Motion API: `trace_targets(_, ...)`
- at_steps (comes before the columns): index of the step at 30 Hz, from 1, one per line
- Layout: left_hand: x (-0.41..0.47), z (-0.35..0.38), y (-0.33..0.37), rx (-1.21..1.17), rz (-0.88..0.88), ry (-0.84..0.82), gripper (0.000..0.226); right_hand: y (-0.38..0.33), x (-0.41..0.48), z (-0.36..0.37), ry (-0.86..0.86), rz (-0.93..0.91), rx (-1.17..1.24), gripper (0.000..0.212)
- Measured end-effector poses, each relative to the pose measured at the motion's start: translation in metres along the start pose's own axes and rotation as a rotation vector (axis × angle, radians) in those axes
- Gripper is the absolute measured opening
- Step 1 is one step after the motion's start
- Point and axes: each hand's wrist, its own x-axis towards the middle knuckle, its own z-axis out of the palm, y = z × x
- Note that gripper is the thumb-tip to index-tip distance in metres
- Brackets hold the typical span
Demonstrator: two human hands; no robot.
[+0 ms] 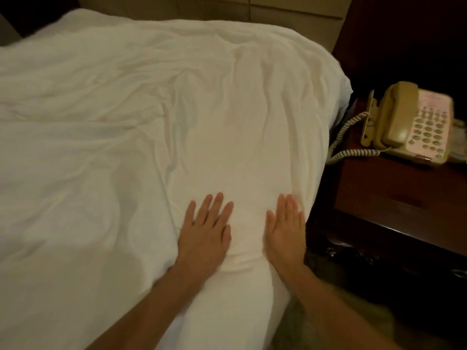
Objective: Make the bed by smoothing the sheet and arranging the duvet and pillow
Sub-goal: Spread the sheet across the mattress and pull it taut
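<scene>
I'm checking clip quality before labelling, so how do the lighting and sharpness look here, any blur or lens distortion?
Head view: dim, warm yellowish light; the white bedding is brightest, the dark nightstand nearly black. Blur smears the telephone and right forearm; the left hand and right hand look sharper. The bed's edge bows, likely wide-angle distortion.

The left hand (204,231) and right hand (285,233) are bare (forearms likewise).

Wrinkled white duvet (151,109) spread across the bed, apparently unsmoothed
</scene>
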Motion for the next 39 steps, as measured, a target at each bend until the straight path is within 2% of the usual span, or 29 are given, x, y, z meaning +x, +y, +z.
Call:
trace_targets(1, 0.001, -0.002, 0.0, 0.005, -0.009, 0.008, 0.05, -0.001, -0.003, -0.003, -0.021, 0.054, -0.002, 0.071)
trace_targets(3, 0.009, -0.011, 0.004, -0.025, -0.08, -0.016, 0.05, -0.014, -0.005, -0.012, -0.006, 0.05, 0.012, 0.073)
trace_targets(6, 0.007, -0.026, 0.018, -0.081, -0.23, -0.055, 0.053, -0.047, -0.014, -0.024, 0.037, -0.171, 0.084, 0.058)
trace_targets(8, -0.016, -0.021, 0.025, -0.053, -0.16, -0.109, 0.055, -0.054, -0.032, -0.017, 0.009, -0.337, 0.085, 0.05)
trace_targets(10, -0.042, -0.014, 0.023, -0.026, -0.069, -0.166, 0.053, -0.042, -0.051, -0.009, -0.038, -0.378, 0.035, 0.05)
trace_targets(13, -0.051, -0.027, 0.035, -0.067, -0.162, -0.191, 0.053, -0.028, -0.064, -0.011, -0.072, -0.311, 0.081, 0.054)
trace_targets(16, -0.052, -0.052, 0.079, -0.275, -0.228, -0.348, 0.055, -0.026, -0.073, -0.025, -0.135, -0.316, 0.137, 0.071)
trace_targets(17, -0.054, -0.058, 0.092, -0.329, -0.259, -0.414, 0.06, -0.022, -0.077, -0.031, -0.169, -0.294, 0.212, 0.07)
trace_targets(20, -0.066, -0.063, 0.117, -0.281, -0.296, -0.509, 0.079, 0.001, -0.094, -0.031, -0.215, -0.126, 0.493, 0.053)
trace_targets(23, -0.08, -0.068, 0.122, -0.22, -0.276, -0.554, 0.102, 0.012, -0.113, -0.034, -0.19, 0.15, 0.86, 0.056)
trace_targets(26, -0.098, -0.063, 0.119, -0.086, -0.205, -0.537, 0.123, 0.02, -0.12, -0.043, -0.218, 0.215, 0.851, 0.032)
trace_targets(28, -0.104, -0.054, 0.113, 0.044, -0.158, -0.51, 0.106, 0.024, -0.121, -0.048, -0.227, 0.242, 0.886, 0.031)
trace_targets(29, -0.105, -0.049, 0.112, 0.048, -0.143, -0.438, 0.091, 0.025, -0.121, -0.051, -0.225, 0.244, 0.9, 0.032)
trace_targets(30, -0.106, -0.043, 0.112, 0.048, -0.142, -0.333, 0.063, 0.025, -0.12, -0.053, -0.225, 0.253, 0.916, 0.032)
trace_targets(31, -0.105, -0.042, 0.113, 0.03, -0.158, -0.255, 0.037, 0.024, -0.119, -0.054, -0.232, 0.275, 0.938, 0.031)
trace_targets(32, -0.103, -0.047, 0.114, -0.008, -0.193, -0.171, 0.021, 0.023, -0.118, -0.054, -0.255, 0.321, 0.959, 0.029)
trace_targets(34, -0.1, -0.061, 0.114, -0.173, -0.34, -0.016, 0.005, 0.021, -0.113, -0.053, -0.341, 0.444, 1.006, 0.032)
trace_targets(37, -0.092, -0.067, 0.104, -0.548, -0.707, 0.074, 0.029, 0.014, -0.112, -0.051, -0.485, 0.612, 1.077, 0.033)
trace_targets(39, -0.089, -0.065, 0.098, -0.738, -0.857, 0.108, 0.031, 0.007, -0.112, -0.049, -0.594, 0.659, 1.103, 0.049)
